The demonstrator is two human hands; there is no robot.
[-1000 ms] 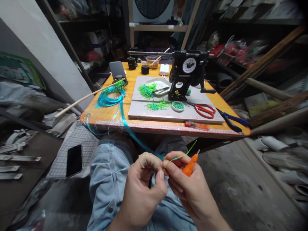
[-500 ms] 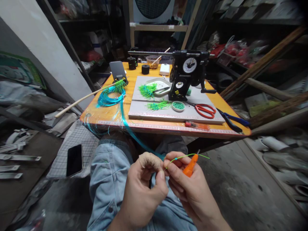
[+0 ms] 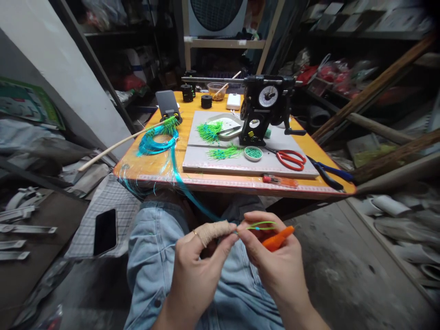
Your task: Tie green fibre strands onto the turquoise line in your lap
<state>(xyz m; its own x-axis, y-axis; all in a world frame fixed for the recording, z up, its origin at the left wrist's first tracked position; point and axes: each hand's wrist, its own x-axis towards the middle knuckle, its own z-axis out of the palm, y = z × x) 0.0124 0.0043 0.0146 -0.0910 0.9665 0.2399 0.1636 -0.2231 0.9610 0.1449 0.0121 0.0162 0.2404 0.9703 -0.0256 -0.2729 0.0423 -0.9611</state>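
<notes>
Over my lap, my left hand (image 3: 199,268), its forefinger wrapped in beige tape, pinches a blue line (image 3: 178,176) that runs up to the blue coil (image 3: 154,142) on the orange table (image 3: 240,183). Fingertip to fingertip with it, my right hand (image 3: 275,266) holds a small orange tool (image 3: 277,239) and pinches a thin green strand (image 3: 261,225) bent into a loop, with a small blue bead on it.
On the table stand a black dial machine (image 3: 263,110), red scissors (image 3: 290,159), blue-handled pliers (image 3: 330,173), a dish of green beads (image 3: 253,152), green strand bundles (image 3: 223,151) and a phone stand (image 3: 167,104). A black phone (image 3: 105,231) lies on cloth at left. Clutter covers the floor on both sides.
The green strand, which stuck out straight to the upper right, now curls into a loop over my right fingers. The orange tool has tilted flatter. My left forefinger has stretched toward the right hand.
</notes>
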